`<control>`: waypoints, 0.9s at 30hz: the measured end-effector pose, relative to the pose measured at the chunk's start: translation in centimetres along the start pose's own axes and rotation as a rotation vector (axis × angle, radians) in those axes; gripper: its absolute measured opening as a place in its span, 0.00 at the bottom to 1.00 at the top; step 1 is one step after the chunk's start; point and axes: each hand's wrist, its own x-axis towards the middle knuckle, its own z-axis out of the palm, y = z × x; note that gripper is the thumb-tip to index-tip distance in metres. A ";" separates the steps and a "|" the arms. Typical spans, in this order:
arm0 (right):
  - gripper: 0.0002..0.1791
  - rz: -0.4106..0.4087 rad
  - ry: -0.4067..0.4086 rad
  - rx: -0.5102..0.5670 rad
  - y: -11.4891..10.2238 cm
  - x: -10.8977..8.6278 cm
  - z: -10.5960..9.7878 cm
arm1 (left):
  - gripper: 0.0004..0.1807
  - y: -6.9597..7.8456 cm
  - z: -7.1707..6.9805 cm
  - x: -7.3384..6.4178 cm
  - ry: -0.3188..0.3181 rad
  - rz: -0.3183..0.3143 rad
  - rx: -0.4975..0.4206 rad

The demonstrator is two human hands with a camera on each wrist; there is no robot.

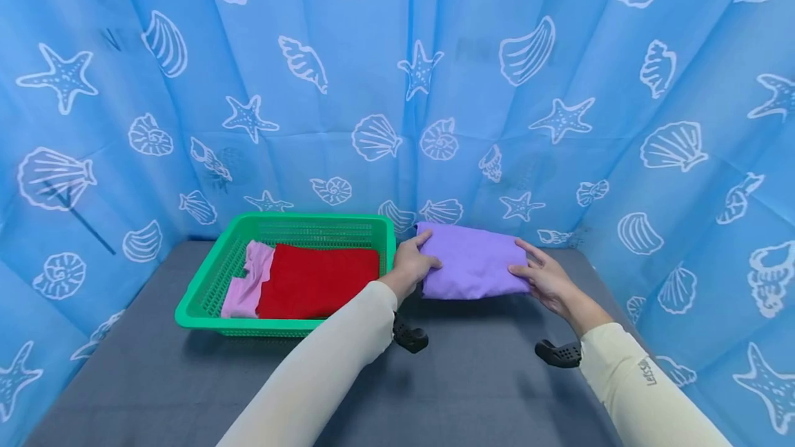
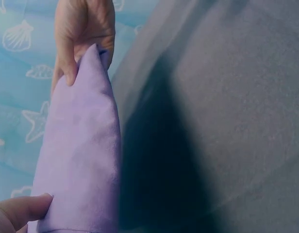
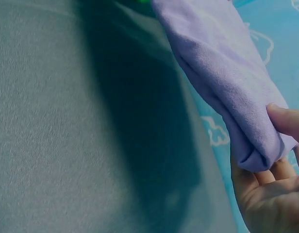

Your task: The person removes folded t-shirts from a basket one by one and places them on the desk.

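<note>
A folded purple cloth (image 1: 475, 261) is held between both hands, raised over the grey table with its shadow beneath. My left hand (image 1: 411, 261) grips its left end, thumb on the near face. At the opposite end my right hand (image 1: 549, 281) pinches the cloth, thumb on top and fingers behind, as the right wrist view also shows around the folded purple edge (image 3: 258, 145). To the left, a green plastic basket (image 1: 214, 323) contains a folded red cloth (image 1: 323, 281) and a pink cloth (image 1: 250, 281) lying partly beneath it.
The grey table (image 1: 472, 392) spreads under the basket and hands. A blue curtain (image 1: 397, 88) with white shells and starfish hangs along the back and both sides. The basket's right wall stands close beside my left hand.
</note>
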 end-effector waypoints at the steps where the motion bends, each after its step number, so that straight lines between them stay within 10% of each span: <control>1: 0.42 0.000 0.009 0.000 0.2 0.0 -0.2 | 0.39 -0.1 0.3 0.0 0.003 0.001 0.002; 16: 0.40 0.008 0.086 -0.029 3.4 0.8 -1.0 | 0.39 -3.1 4.3 -0.1 0.227 0.105 0.072; 27: 0.39 0.005 0.113 -0.028 5.3 1.5 -1.2 | 0.39 -4.7 5.9 0.1 0.268 0.095 0.038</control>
